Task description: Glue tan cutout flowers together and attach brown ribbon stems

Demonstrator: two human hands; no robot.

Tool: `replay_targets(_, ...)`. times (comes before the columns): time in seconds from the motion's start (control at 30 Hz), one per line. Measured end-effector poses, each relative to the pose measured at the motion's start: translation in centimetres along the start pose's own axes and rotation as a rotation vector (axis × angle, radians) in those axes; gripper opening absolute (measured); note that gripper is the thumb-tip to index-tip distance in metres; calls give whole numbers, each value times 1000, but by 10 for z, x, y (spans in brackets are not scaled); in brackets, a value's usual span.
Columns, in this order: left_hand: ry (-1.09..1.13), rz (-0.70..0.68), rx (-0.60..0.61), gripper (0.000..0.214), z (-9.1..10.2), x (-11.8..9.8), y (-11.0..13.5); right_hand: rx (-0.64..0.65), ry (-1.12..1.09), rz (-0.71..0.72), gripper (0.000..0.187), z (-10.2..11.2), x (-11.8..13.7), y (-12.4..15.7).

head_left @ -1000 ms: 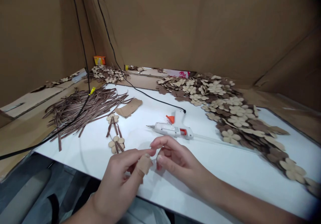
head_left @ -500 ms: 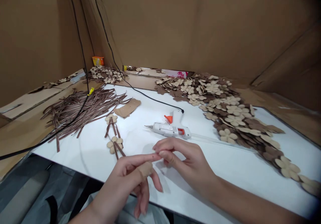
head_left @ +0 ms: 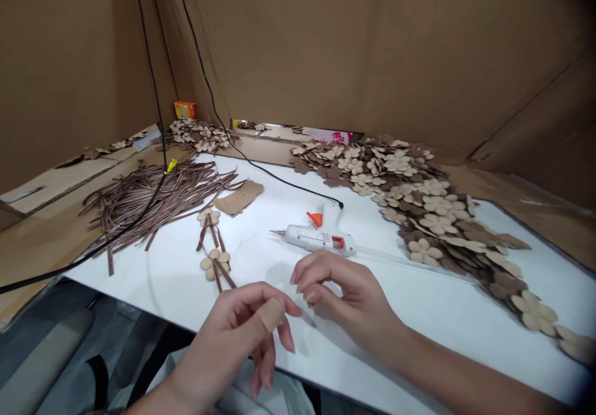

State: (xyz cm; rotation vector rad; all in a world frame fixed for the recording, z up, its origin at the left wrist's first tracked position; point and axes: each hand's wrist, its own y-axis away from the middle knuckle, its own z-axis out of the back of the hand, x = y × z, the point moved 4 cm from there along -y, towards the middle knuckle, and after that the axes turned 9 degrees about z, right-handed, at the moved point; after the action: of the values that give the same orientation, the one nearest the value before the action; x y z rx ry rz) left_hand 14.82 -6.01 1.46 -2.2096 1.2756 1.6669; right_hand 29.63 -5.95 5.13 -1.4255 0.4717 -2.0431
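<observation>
Here, left hand point(head_left: 242, 328) loosely open, right hand point(head_left: 349, 294) curled, hold unclear, glue gun point(head_left: 311, 238) beyond

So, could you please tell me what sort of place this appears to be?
Probably a craft workstation: a glue gun lies between a heap of brown ribbons and a pile of beige and brown flower cutouts.

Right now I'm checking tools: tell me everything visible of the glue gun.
The glue gun is white and plastic-looking, with a metal-looking nozzle, orange trigger and red inset. It lies on its side on the white board, nozzle pointing left. A black cord meets its handle; a clear stick extends from its back.
</observation>
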Motion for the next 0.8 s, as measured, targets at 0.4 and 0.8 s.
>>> replay_targets(0.4, -182, -30, -69, 43, -4, 2, 0, -41, -433, -340, 12, -14, -7, 5)
replay_targets(0.8, -453, -162, -174, 32, -3, 0, 7, 114, -787, -480, 27, -29, -13, 12)
